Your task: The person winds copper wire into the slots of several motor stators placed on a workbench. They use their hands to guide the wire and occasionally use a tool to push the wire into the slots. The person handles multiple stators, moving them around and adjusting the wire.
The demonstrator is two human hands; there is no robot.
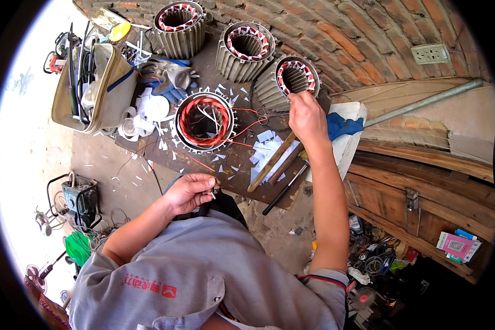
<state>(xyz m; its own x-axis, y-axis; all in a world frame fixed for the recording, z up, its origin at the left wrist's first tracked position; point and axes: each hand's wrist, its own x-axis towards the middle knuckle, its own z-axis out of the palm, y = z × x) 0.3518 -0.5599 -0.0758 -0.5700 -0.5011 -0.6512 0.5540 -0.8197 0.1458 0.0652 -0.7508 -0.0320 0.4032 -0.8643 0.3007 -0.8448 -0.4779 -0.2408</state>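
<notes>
My left hand (191, 193) is closed in front of my body, its fingertips pinching a small metallic piece (214, 193) too small to name. My right hand (308, 118) reaches forward, fingers pinched together beside the rightmost motor stator (272, 91); whatever they hold is hidden. Between my hands and farther off, a motor stator (175, 126) stands upright with red wire coils (184, 118) inside and white paper strips round its rim. Red leads run from it to the right. Scissors (262, 114) lie by those leads, their blades pointing toward my right hand.
Two more finned stators (184, 41) (234, 60) stand at the back. Wooden strips (274, 162) lie on white paper pieces, beside a black-handled screwdriver (278, 199). A tool-filled plastic bin (121, 91), gloves (173, 77) and tape rolls (158, 108) sit left. A brick wall (363, 38) bounds the back.
</notes>
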